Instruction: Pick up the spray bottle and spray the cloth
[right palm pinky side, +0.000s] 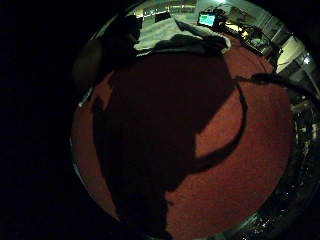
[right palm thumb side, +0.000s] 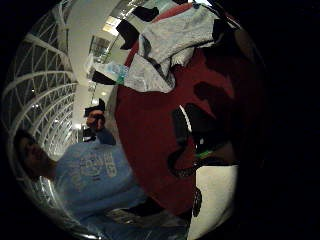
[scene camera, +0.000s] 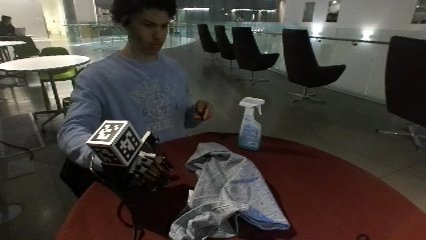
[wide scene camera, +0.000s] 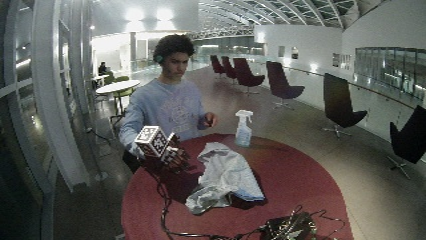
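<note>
A clear spray bottle with a white trigger head stands upright at the far side of the round red table. A crumpled grey cloth lies in the middle of the table, between the bottle and the near edge. My gloved right hand hovers low over the table to the left of the cloth, apart from it, fingers hanging relaxed and holding nothing. The thumb side palm view shows the cloth and the bottle beyond it. The bare left hand is raised at the chest.
A bundle of cables and a dark device sits at the near edge of the table. Black chairs and another table stand well behind on the floor. A cable runs over the red surface under my palm.
</note>
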